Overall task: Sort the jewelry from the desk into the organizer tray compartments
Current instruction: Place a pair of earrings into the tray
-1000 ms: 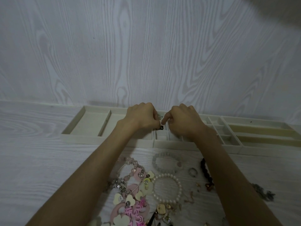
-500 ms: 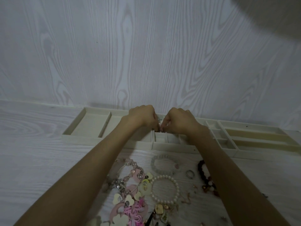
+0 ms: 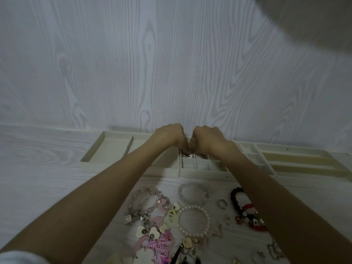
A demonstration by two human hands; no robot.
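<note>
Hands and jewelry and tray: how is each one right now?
left hand: curled, pinching the small piece.
right hand: curled, pinching it too.
small metal piece: held over the tray's small compartments.
organizer tray: open, flat against the wall.
pearl bracelet: lying unsorted on the desk.

A wall (image 3: 133,63) of pale wood-grain panelling fills the upper part of the view, its long wavy grain running top to bottom. It meets the desk (image 3: 38,159) along a straight seam — the desk wears the same whitish wood-grain finish, with the grain running crosswise. The light is dim and cool, greyish-blue. A broad dark shadow (image 3: 314,20) covers the wall's top right corner.
</note>
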